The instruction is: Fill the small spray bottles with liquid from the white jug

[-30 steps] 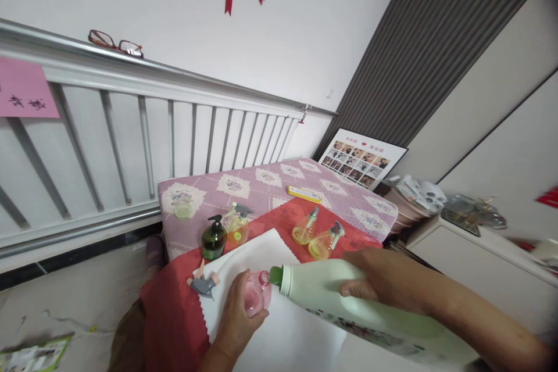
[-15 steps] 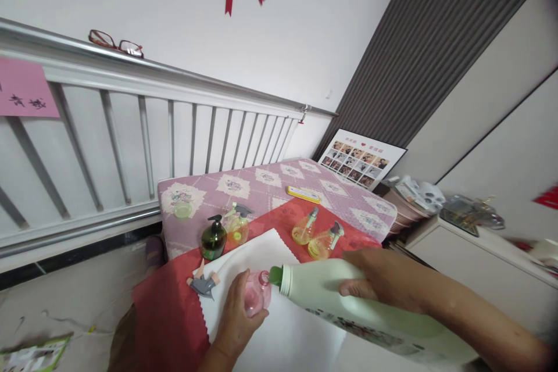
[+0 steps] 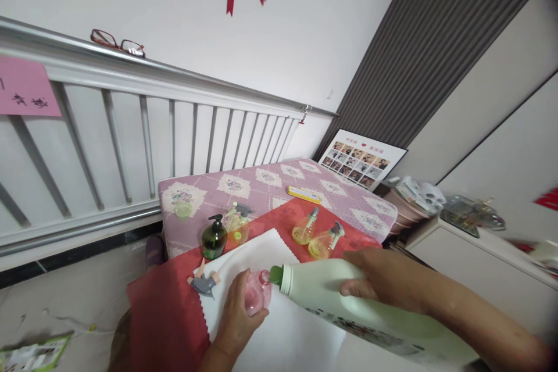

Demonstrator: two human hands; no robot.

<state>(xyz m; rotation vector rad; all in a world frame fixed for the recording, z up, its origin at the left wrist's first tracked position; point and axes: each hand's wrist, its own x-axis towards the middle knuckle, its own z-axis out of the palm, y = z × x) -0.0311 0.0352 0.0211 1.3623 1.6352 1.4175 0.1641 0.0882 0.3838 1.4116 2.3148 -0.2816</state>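
My left hand (image 3: 235, 317) is wrapped round a small pink bottle (image 3: 257, 292) that stands on a white cloth (image 3: 270, 256). My right hand (image 3: 383, 279) grips a large pale green jug (image 3: 349, 308), tilted so its green spout (image 3: 275, 274) touches the mouth of the pink bottle. A grey spray head (image 3: 203, 285) lies loose on the cloth's left edge.
A red cloth (image 3: 174, 314) covers the near part of a table with a pink patterned cover (image 3: 261, 180). On it stand a dark green pump bottle (image 3: 213, 238), three yellowish spray bottles (image 3: 238, 224) (image 3: 305, 229) (image 3: 325, 243), a small green cup (image 3: 183, 209) and a yellow box (image 3: 304, 193). A white railing (image 3: 131, 128) runs behind.
Both hands, the jug and the pink bottle stay as they were. The red cloth's left edge has shifted slightly outward to the left.
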